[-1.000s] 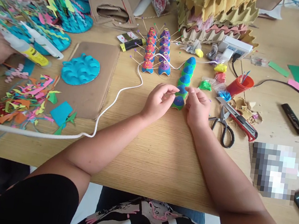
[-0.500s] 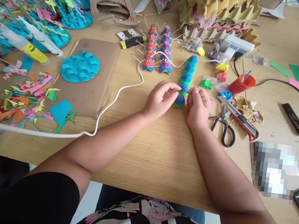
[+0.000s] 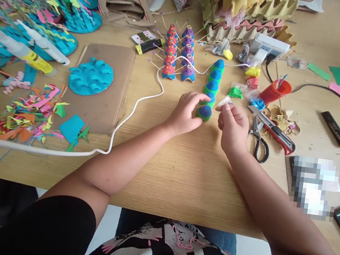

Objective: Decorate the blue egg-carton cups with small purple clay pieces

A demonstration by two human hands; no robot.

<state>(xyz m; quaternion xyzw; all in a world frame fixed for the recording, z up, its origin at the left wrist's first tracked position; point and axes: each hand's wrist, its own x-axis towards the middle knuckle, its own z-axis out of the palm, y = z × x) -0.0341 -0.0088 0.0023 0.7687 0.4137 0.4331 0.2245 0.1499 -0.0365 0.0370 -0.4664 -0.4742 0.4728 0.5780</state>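
Observation:
A caterpillar of egg-carton cups (image 3: 215, 75), green with blue domed tops, lies lengthwise in front of me. My left hand (image 3: 187, 111) is at its near end, thumb and fingers apart; the index fingertip reaches over a blue dome and seems to touch it. Just to the right, my right hand (image 3: 234, 125) is closed, thumb against curled fingers, pinching a small clear plastic bag (image 3: 225, 101). Whatever the bag contains is too small to make out. Behind lie a red caterpillar (image 3: 170, 52) and a purple caterpillar (image 3: 188, 54) with pins stuck in them.
Scissors (image 3: 259, 141) and a red utility knife (image 3: 275, 133) lie right of my hand, near an orange cup (image 3: 276, 91). A white cable (image 3: 135, 106) crosses the left side. Cardboard (image 3: 96, 113) bears a blue paper disc (image 3: 91, 76). Egg cartons (image 3: 245, 7) are stacked behind.
My hands have moved apart. The right one has shifted right, and a clear plastic bag now shows in its pinch. The left thumb and fingers have spread beside the caterpillar.

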